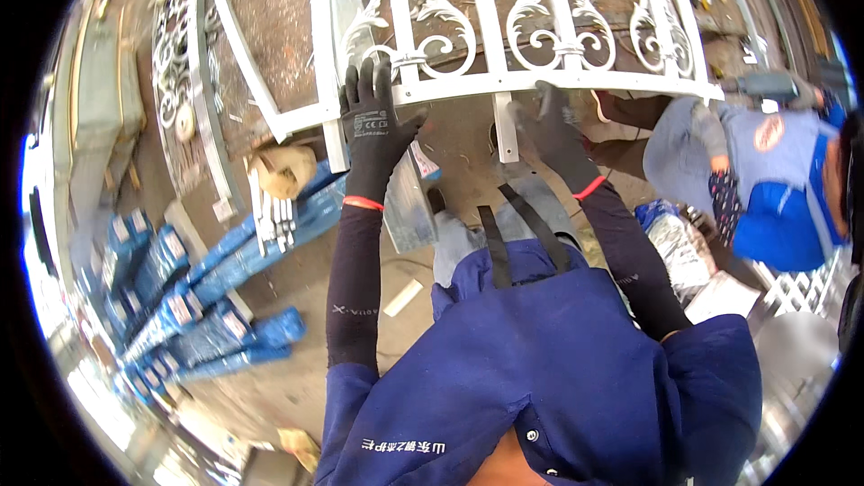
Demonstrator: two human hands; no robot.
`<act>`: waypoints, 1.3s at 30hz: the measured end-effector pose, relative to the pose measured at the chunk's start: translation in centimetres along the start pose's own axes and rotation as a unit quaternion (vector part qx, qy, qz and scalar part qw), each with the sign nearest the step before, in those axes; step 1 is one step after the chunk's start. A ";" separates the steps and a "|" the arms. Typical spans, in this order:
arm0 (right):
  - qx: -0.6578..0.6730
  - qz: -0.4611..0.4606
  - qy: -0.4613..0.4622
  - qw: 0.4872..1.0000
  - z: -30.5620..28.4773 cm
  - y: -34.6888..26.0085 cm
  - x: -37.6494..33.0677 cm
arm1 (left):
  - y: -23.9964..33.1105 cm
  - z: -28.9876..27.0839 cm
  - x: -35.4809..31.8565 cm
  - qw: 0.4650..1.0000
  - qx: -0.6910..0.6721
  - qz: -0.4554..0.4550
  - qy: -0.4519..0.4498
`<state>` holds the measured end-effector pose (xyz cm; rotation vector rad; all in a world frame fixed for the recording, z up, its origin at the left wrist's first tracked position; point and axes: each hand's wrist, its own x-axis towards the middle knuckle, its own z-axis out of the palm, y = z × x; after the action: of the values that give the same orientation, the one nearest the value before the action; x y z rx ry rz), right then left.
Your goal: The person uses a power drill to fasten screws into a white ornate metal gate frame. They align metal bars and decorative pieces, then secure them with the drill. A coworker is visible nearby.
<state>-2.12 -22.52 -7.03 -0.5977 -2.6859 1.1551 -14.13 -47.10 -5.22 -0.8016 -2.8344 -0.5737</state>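
Observation:
A white metal railing panel (432, 88) with scroll ornaments (441, 22) lies across the workbench in front of me. My left hand (371, 121), in a black glove with a red cuff, is open. Its fingers stretch flat over the panel's near rail by the left upright, with the thumb out to the side. My right hand (551, 130), gloved the same way and slightly blurred, is at the near edge of that rail. Its fingers and thumb are apart, and nothing shows between them. A white post end (507, 130) sticks out toward me between the hands.
At right, a co-worker (765, 148) in blue stands close to the panel's right end, near a grey tool (765, 84). Blue-wrapped bundles (216, 328) lie on the floor at left. A tape roll (284, 169) and more metal bars (202, 81) are at the bench's left.

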 end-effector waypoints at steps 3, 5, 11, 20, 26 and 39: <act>-0.003 0.137 0.024 0.990 1.5 -3.4 0.6 | -2.2 3.3 0.7 0.993 0.103 0.057 -0.029; -0.003 0.198 0.044 0.979 2.0 -1.9 0.1 | -1.3 5.0 1.6 0.992 0.110 0.057 -0.034; -0.086 0.199 -0.013 0.976 6.5 0.0 -0.6 | -1.6 3.7 1.6 0.994 0.087 0.068 -0.019; 0.088 0.134 0.066 0.985 5.0 2.9 -32.2 | -1.1 3.5 0.6 0.994 0.084 0.046 -0.042; -0.013 0.226 -0.052 0.973 3.9 2.9 -32.7 | -0.8 3.5 0.5 0.991 0.111 0.034 -0.063; -0.046 0.210 0.006 0.977 5.1 4.5 -36.8 | -0.1 3.6 0.6 0.990 0.123 0.017 -0.067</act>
<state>31.13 -38.50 -13.27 -1.2303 -2.6885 1.1086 -14.79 -45.49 -8.45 -0.8686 -2.9267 -0.1661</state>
